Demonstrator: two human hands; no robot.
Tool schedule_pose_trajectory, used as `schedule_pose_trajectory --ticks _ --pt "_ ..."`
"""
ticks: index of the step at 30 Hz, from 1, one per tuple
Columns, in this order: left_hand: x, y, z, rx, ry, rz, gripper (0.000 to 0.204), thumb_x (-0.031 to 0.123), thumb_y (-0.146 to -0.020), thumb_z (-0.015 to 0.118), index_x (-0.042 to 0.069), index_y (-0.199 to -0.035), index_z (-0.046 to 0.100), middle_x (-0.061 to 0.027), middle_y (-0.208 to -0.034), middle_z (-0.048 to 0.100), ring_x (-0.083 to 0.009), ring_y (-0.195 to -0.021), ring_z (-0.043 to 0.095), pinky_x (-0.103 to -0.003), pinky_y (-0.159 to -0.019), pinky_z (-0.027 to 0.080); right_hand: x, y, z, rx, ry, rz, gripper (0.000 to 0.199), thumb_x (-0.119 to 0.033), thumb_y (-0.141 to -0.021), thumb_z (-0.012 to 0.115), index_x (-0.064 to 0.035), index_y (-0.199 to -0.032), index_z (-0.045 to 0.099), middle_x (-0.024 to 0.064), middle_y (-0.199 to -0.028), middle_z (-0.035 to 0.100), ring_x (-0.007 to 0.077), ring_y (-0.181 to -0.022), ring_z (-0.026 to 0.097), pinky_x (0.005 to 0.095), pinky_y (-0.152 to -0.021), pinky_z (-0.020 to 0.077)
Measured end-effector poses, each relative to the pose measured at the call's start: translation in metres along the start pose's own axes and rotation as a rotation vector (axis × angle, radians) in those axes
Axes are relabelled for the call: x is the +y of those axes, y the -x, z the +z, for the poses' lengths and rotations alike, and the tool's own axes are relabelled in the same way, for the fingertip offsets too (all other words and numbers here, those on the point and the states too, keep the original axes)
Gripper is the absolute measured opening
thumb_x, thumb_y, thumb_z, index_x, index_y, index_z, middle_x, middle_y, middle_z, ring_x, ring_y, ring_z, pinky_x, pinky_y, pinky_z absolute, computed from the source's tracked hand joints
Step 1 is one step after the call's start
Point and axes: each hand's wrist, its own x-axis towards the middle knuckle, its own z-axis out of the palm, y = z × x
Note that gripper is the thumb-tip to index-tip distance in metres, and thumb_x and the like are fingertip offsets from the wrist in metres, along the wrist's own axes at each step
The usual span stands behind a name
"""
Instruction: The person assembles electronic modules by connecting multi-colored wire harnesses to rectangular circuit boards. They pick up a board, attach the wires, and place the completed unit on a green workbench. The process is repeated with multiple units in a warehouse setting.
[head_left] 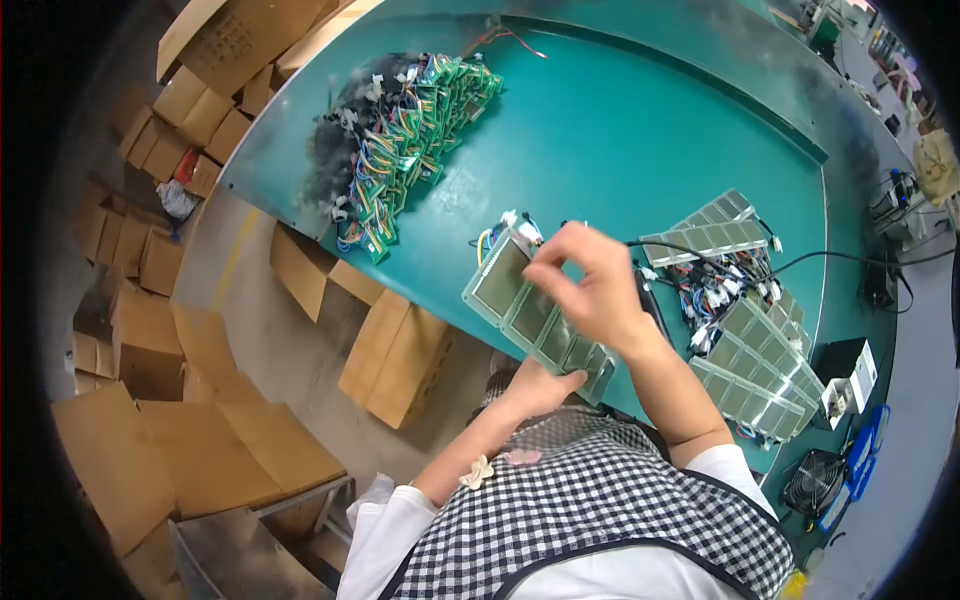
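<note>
The left hand (540, 391) pinches the near end of the framed panel (526, 319), which is tilted at the near edge of the green table (620, 120). The right hand (603, 292) curls over the panel's face, index finger and thumb close together; whether they pinch anything cannot be told. A firm left hold on the rim, 2 light right fingertips and no tug on the white connector (509, 217) would probably serve best.

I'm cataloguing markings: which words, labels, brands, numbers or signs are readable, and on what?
Upper-left cardboard box: dark print, too blurred to read.
Cardboard box near the green table: small marks, unreadable.
Panel in the left hand: no readable text.
Nothing else is legible.
</note>
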Motion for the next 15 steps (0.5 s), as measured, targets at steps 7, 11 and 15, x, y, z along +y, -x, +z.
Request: schedule_pose_trajectory --ticks 7,11,15 --pt "0.001 0.007 -0.01 -0.166 0.106 -0.038 0.058 0.011 -0.073 0.066 0.002 -0.124 0.041 -0.0119 -0.114 0.052 -0.022 -0.104 0.05 -0.036 -0.088 0.041 0.03 -0.004 -0.009 -0.25 -0.373 0.394 0.028 -0.019 -0.072 0.07 0.0006 -0.091 0.064 0.0029 -0.077 0.062 0.0096 -0.073 0.055 0.0249 -0.068 0.0452" --pt "-0.003 0.008 -0.009 -0.227 0.133 0.134 0.068 0.008 -0.075 0.06 0.001 -0.134 0.025 -0.0155 -0.131 0.037 -0.0269 -0.122 0.036 -0.037 -0.101 0.029 0.031 -0.009 -0.007 -0.329 -0.54 0.498 0.02 -0.014 -0.073 0.07 0.0012 -0.086 0.065 0.0021 -0.075 0.062 0.008 -0.068 0.055 0.0228 -0.064 0.0456" --pt "-0.001 0.008 -0.011 -0.281 0.227 0.163 0.072 0.009 -0.074 0.061 0.002 -0.135 0.023 -0.0141 -0.134 0.033 -0.0254 -0.124 0.032 -0.038 -0.102 0.027 0.036 -0.008 -0.008 -0.349 -0.674 0.558 0.017 -0.009 -0.073 0.07 0.001 -0.086 0.066 0.0027 -0.077 0.063 0.0071 -0.068 0.056 0.0206 -0.063 0.0456"
